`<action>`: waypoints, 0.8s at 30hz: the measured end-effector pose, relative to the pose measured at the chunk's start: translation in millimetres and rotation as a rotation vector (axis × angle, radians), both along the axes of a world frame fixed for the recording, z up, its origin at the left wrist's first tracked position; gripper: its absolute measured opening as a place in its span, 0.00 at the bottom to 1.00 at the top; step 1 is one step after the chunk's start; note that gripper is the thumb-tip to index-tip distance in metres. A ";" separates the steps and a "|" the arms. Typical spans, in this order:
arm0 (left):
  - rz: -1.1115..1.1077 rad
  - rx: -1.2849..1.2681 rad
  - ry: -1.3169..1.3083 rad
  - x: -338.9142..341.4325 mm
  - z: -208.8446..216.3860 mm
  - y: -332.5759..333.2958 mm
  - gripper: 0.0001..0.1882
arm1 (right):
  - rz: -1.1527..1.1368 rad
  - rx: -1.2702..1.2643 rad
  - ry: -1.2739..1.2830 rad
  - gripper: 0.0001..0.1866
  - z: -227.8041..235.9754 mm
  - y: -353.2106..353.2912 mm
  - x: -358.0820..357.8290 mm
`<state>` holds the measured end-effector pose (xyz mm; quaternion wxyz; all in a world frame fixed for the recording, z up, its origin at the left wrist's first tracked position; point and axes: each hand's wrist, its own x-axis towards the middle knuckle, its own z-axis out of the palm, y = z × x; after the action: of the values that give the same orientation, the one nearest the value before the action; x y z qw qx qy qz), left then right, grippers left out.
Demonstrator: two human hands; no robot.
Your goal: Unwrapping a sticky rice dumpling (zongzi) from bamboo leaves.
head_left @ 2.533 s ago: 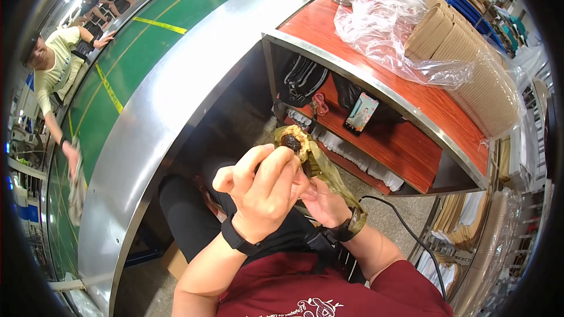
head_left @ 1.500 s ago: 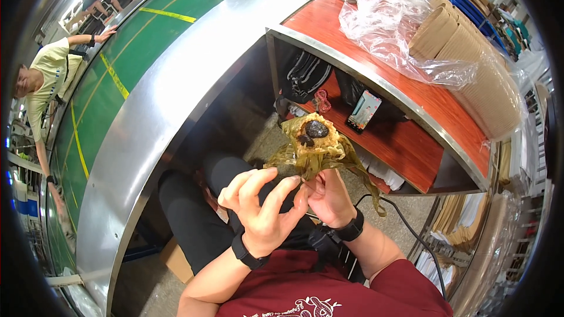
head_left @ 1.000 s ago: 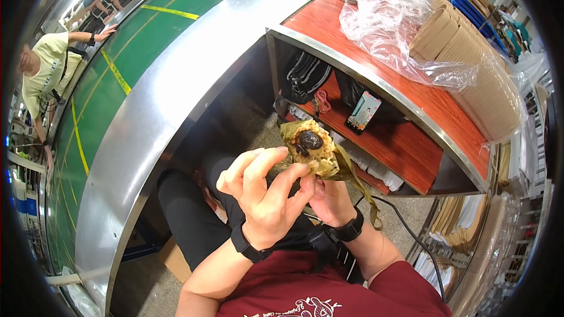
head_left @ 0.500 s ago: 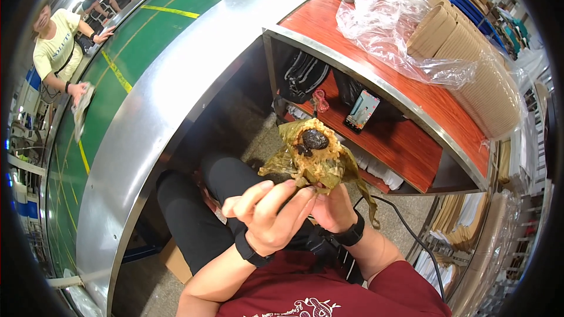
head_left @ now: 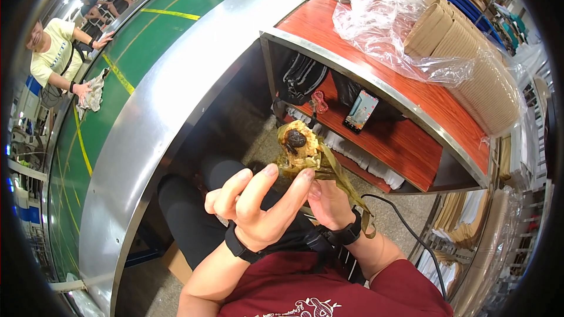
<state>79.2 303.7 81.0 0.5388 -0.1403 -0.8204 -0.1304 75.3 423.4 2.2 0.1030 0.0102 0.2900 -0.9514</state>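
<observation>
A sticky rice dumpling (head_left: pixel 301 151), partly unwrapped, is held up in front of me. A dark, round piece of filling (head_left: pixel 295 138) shows at its top in the yellowish rice. Green-brown leaf wrapping (head_left: pixel 338 173) covers its lower part and trails down on the right. My right hand (head_left: pixel 333 206) grips the wrapped lower end from below. At the near side, my left hand (head_left: pixel 255 205) holds the same end with its index finger against it. The other left fingers are spread, and the left thumb is hidden.
A metal-edged bench has a red-brown top (head_left: pixel 311 14) bearing stacked brown cardboard trays (head_left: pixel 470 76) in clear plastic (head_left: pixel 376 23). On its shelf a lit phone (head_left: pixel 360 110) leans upright. A green conveyor belt (head_left: pixel 158 35) runs along the left, with a person (head_left: pixel 59 58) across it holding a cloth (head_left: pixel 94 94).
The dumpling has moved slightly left and turned, and less leaf shows on its left. My left fingers have spread apart more. Across the belt, the person's cloth has shifted.
</observation>
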 end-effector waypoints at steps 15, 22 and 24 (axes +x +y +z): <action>0.008 -0.153 -0.102 -11.4 13.0 -5.7 0.11 | 0.045 0.113 0.002 0.12 -4.3 2.7 0.1; -0.033 -0.161 -0.209 -7.4 16.6 -4.6 0.12 | -0.006 -0.027 0.047 0.11 -18.5 -0.2 -0.4; -0.033 -0.190 -0.189 -2.0 14.4 -4.6 0.12 | -0.009 -0.051 0.090 0.11 -13.4 -0.5 -1.0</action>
<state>77.1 299.1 95.4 0.4412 -0.1911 -0.8737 -0.0736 74.3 422.9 -11.2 0.0857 -0.0339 0.2700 -0.9585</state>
